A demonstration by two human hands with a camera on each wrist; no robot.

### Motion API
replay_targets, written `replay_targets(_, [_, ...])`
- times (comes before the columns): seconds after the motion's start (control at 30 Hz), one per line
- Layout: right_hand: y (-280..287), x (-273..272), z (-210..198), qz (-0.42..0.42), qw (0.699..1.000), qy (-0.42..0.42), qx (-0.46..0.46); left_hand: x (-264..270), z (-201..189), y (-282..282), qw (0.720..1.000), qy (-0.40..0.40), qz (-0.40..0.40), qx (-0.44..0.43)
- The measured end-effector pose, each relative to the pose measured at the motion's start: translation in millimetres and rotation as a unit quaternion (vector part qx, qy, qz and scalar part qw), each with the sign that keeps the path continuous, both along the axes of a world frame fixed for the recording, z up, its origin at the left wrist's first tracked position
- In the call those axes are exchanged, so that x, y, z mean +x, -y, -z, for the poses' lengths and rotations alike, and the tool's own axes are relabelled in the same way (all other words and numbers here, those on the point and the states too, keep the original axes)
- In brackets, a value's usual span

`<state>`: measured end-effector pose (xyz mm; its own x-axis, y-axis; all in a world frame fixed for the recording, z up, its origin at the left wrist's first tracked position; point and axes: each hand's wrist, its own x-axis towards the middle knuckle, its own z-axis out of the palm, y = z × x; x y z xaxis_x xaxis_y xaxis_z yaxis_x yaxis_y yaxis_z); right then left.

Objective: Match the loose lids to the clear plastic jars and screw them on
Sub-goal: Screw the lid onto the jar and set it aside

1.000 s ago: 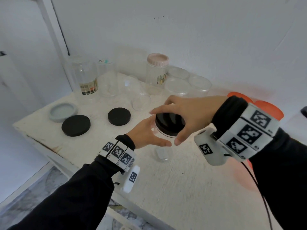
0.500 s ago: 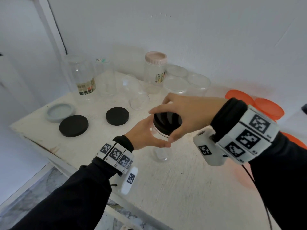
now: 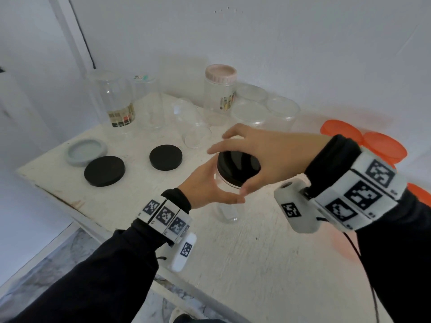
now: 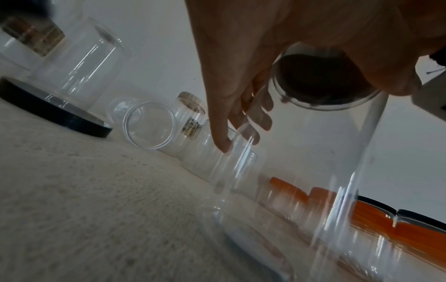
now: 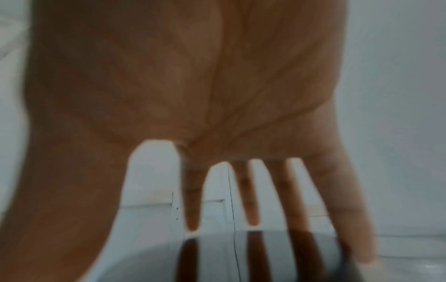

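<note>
A clear jar [image 3: 227, 210] stands at the middle of the white table [image 3: 256, 264] with a black lid [image 3: 238, 170] on its mouth. My left hand [image 3: 205, 187] grips the jar's upper body from the left, thumb across the front. My right hand [image 3: 268, 155] reaches over from the right, its thumb and fingers curled round the lid's rim. The left wrist view shows the jar [image 4: 301, 181] from below, the lid [image 4: 321, 82] and my left fingers [image 4: 231, 114] behind the wall. In the right wrist view my fingers [image 5: 296, 200] spread over the glossy lid [image 5: 267, 255].
Two loose black lids [image 3: 104, 170] [image 3: 165, 157] and a grey lid [image 3: 86, 152] lie at the left. Open clear jars [image 3: 119, 101] [image 3: 149, 106], one on its side [image 3: 193, 129], a pink-lidded jar [image 3: 220, 89] and shallow tubs [image 3: 256, 108] line the wall. Orange lids [image 3: 363, 141] sit at the right.
Both hands stay on the jar and lid. The right hand's fingers have shifted a little round the lid's rim; the jar has not moved on the table.
</note>
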<state>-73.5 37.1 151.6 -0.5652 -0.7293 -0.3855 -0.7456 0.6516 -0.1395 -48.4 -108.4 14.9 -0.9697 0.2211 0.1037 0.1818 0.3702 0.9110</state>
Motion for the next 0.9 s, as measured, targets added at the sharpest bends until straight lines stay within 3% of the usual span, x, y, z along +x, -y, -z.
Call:
replay_targets(0.1, [2, -1, 0, -0.008, 1.000, -0.013, -0.011, 1, 1, -1, 1.000, 0.003, -0.009, 0.004])
replay_targets(0.37, [16, 8, 17, 0.089, 0.978, -0.183, -0.048, 3, 2, -1, 1.000, -0.001, -0.020, 0.023])
replay_targets(0.43, [10, 5, 14, 0.091, 0.985, -0.146, -0.017, 3, 2, -2, 0.999, -0.004, -0.020, 0.027])
replay_targets(0.53, [0, 2, 0, 0.035, 0.999, 0.013, 0.032, 4, 3, -3, 0.999, -0.011, -0.030, 0.010])
replay_targets(0.57, [0, 2, -2, 0.010, 0.999, 0.027, 0.030, 4, 3, -3, 0.999, -0.012, -0.030, 0.004])
replay_targets(0.7, [3, 0, 2, 0.000, 0.999, -0.046, 0.004, 3, 2, -4, 0.999, -0.011, -0.030, -0.005])
replay_targets(0.9, [3, 7, 18, 0.100, 0.983, -0.125, -0.087, 4, 0, -6, 1.000, -0.007, -0.023, 0.011])
